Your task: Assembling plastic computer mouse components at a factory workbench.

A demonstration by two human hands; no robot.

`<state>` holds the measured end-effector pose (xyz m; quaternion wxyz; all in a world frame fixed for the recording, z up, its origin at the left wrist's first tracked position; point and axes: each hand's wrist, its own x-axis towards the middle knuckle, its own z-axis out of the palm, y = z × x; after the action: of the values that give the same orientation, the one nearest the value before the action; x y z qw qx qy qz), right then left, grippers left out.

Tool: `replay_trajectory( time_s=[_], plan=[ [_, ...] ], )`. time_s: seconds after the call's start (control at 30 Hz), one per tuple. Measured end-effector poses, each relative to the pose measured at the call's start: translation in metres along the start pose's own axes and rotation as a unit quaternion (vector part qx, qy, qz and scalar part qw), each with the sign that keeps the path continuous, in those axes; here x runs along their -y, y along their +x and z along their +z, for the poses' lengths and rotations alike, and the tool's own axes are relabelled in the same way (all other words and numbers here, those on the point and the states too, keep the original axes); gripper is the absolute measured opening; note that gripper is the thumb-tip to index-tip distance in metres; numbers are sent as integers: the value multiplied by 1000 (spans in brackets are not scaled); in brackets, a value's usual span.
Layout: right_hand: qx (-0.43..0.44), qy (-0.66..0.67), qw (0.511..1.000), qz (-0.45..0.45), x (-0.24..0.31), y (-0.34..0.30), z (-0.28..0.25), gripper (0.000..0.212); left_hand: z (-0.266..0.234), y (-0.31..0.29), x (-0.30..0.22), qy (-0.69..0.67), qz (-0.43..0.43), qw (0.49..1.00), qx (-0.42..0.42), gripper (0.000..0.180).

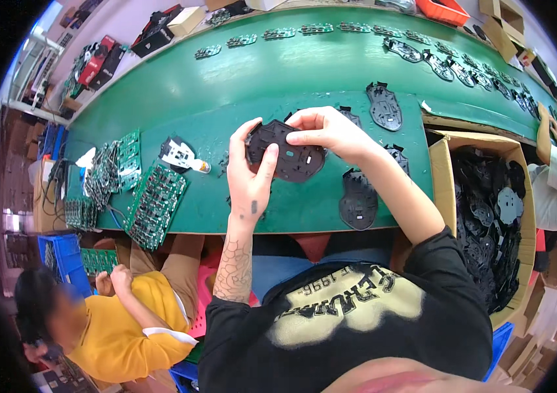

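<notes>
Above the green workbench [278, 216] I hold a black plastic mouse base [298, 162] up in both hands. My left hand [252, 167] grips its left edge, thumb laid across the face. At the upper right, my right hand [324, 133] pinches the rim with thumb and fingers. Small white and green spots show on the part's face. Just right of my hands, another black mouse base [358, 202] lies flat on the bench. Farther back is one more black base [384, 108]; others are partly covered by my right forearm.
Green circuit panels [155, 206] and loose boards pile up at left, near a white-and-black part [177, 154] and a small bottle [201, 166]. A cardboard box [445, 190] full of black shells stands right. Circuit boards [317, 29] line the far side. Co-workers sit left and right.
</notes>
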<state>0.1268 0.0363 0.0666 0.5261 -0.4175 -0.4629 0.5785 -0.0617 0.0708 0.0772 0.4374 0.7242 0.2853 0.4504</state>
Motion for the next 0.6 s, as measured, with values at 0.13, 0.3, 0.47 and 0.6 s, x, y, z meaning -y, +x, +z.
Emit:
replay_trajectory(
  time_s=[0.13,0.3,0.47,0.6],
  plan=[
    [-31,-53,998,-17,5,1,-25,21,5,34,4,123,-3,989,81,37],
    [-128,-189,973,39,21,-3,-61,25,42,86,31,85,-5,990,109,38],
    [-380,-274,881,-67,28,-8,-96,41,92,148,61,135,37,975,171,41],
    [-607,-281,682,-295,-7,-16,-174,24,136,201,115,243,61,950,183,44]
  ],
)
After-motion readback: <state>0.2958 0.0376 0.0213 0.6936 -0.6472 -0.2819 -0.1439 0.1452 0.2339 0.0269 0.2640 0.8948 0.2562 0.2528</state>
